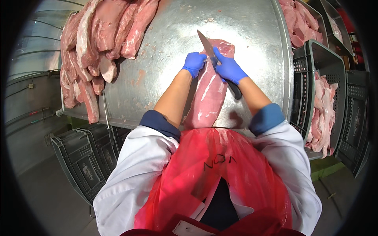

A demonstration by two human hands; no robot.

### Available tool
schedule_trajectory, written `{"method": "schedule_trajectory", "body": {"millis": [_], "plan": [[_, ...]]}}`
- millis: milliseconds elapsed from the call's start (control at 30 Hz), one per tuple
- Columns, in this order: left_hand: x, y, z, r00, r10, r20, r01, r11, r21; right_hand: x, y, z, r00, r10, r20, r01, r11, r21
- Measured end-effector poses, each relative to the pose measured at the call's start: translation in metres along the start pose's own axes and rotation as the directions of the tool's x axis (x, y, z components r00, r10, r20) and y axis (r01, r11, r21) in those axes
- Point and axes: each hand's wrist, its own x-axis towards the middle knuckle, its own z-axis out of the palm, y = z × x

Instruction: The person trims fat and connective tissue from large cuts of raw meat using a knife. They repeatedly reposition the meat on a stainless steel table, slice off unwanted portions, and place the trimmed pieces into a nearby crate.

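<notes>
a long piece of pink meat (208, 98) lay on the metal table (161, 55), a little right of its middle, one end at the near edge and the other pointing toward the far side. pale streaks ran along its upper face. the left hand (193, 64), in a blue glove, was at the meat's left side with its fingers curled in; whether they pinched a bit of the meat, i could not tell. the right hand (230, 70), gloved the same way, was clamped around a knife (205, 41), with the dark handle jutting out below the palm toward the near right corner and the blade slanting away to the far left, over the meat. the two hands were near each other but apart.

along the table's left edge was a pile of meat (106, 31) in long strips, one of them reaching down to the near left corner. smears (140, 76) marked the metal between that pile and the left hand. beside the right edge stood a grey crate (330, 59) with pale trimmings (323, 114) in it, and past it a container (323, 31) of pink chunks (301, 23). a dark crate (84, 161) stood below the near left corner. the person wore a red apron (244, 173) over white sleeves (130, 169).
</notes>
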Motion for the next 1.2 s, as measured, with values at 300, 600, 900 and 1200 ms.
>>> {"method": "schedule_trajectory", "body": {"millis": [300, 600, 900, 1200], "plan": [[-0.028, 0.067, 0.008, 1.000, 0.017, 0.017, -0.017, 1.000, 0.014, -0.001, 0.010, -0.008, 0.996, -0.060, 0.065, 0.048, 0.984, 0.169], [-0.031, 0.082, 0.001, 0.985, 0.074, 0.153, -0.062, 0.994, -0.086, -0.022, 0.017, -0.009, 0.990, -0.086, 0.111, 0.068, 0.985, 0.156], [-0.071, 0.120, -0.010, 0.976, 0.206, 0.062, -0.209, 0.977, 0.042, -0.088, 0.037, 0.003, 0.963, -0.044, 0.267, 0.004, 0.989, 0.148], [-0.122, 0.173, -0.028, 0.934, 0.358, -0.003, -0.357, 0.931, -0.075, -0.140, 0.041, 0.032, 0.947, -0.124, 0.296, 0.114, 0.992, 0.050]]}}
